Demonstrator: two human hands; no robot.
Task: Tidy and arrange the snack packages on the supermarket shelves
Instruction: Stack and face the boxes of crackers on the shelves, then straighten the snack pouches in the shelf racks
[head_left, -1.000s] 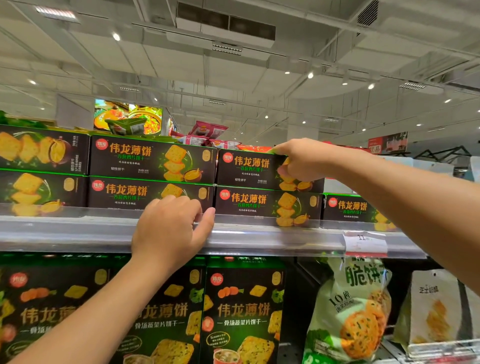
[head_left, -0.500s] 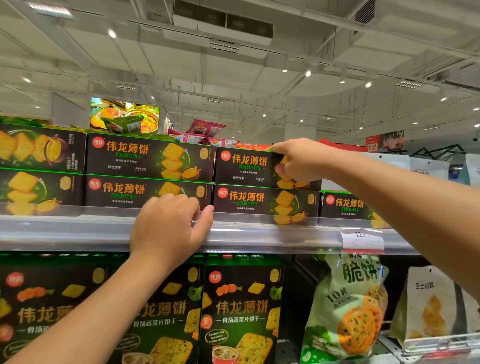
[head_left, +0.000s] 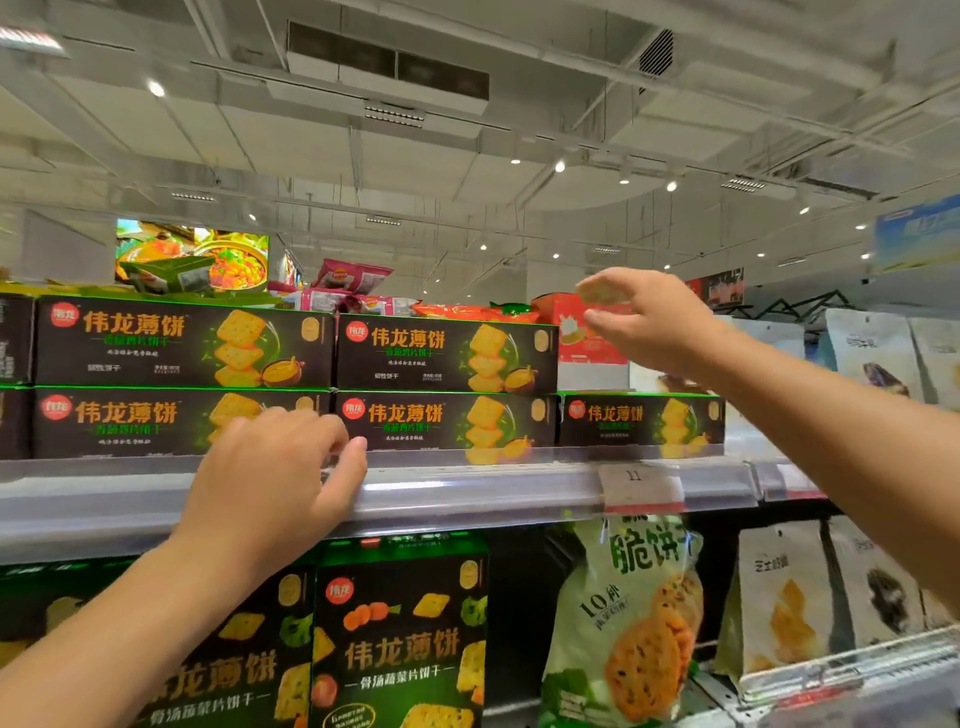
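Left hand (head_left: 275, 483) is resting loosely curled on the shelf rail (head_left: 467, 493), gripping nothing; right hand (head_left: 644, 322) is hovering open and empty beside the upper cracker box (head_left: 447, 356). A careless nudge risks skewing that stacked box off its neighbour.

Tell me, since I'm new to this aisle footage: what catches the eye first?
Rows of black cracker boxes stacked two high along the top shelf. The left hand rests on the shelf's front rail, while the right hand hangs open above the single box at the row's right end.
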